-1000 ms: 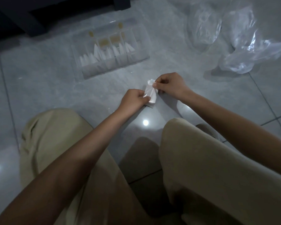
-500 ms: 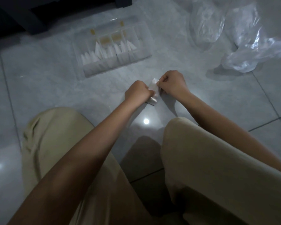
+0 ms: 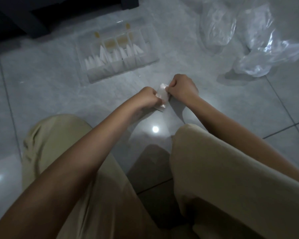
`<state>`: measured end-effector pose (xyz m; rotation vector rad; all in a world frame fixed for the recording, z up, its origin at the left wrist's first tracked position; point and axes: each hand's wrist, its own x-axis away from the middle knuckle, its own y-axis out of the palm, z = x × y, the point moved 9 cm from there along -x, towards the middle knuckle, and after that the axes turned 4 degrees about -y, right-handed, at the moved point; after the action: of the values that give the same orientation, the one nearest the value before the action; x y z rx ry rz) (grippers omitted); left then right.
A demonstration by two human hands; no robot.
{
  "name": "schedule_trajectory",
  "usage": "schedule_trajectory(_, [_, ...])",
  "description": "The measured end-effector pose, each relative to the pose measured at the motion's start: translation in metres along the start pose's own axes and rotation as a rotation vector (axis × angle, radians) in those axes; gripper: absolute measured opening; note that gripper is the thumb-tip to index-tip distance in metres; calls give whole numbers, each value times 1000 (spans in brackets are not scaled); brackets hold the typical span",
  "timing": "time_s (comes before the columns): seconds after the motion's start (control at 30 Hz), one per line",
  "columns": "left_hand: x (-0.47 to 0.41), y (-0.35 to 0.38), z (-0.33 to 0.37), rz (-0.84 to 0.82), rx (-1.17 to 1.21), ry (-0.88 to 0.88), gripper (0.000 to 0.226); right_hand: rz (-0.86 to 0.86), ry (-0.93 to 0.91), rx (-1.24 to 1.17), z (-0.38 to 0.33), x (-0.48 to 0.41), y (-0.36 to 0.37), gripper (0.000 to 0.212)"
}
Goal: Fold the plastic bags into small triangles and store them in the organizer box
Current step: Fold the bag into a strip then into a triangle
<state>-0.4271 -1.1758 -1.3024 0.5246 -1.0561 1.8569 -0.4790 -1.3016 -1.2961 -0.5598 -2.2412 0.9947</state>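
Observation:
A small folded clear plastic bag [image 3: 162, 96] is held between both hands just above the grey tiled floor. My left hand [image 3: 148, 98] grips its left and lower side with curled fingers. My right hand [image 3: 181, 87] pinches its upper right edge. Further away on the floor lies the clear organizer box [image 3: 141, 59], open, with several white folded triangles [image 3: 104, 54] standing in its compartments. Loose unfolded plastic bags [image 3: 266, 56] lie crumpled at the upper right.
My knees in beige trousers [image 3: 223, 169] fill the lower half of the view on both sides. Dark furniture legs [image 3: 33, 19] stand at the top left behind the box. Another crumpled clear bag [image 3: 216, 26] lies at the top centre-right.
My hands have come closer together and the white strip that stuck up between them has been pressed down into a flatter, smaller packet.

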Motion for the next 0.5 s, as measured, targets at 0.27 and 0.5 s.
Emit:
schedule_trajectory(0.27, [14, -2, -2, -58, -8, 75, 35, -65, -11, 36, -4, -4, -2, 17])
schedule_trajectory(0.5, [17, 3, -17, -54, -37, 58, 38, -56, -9, 63, -3, -6, -1, 15])
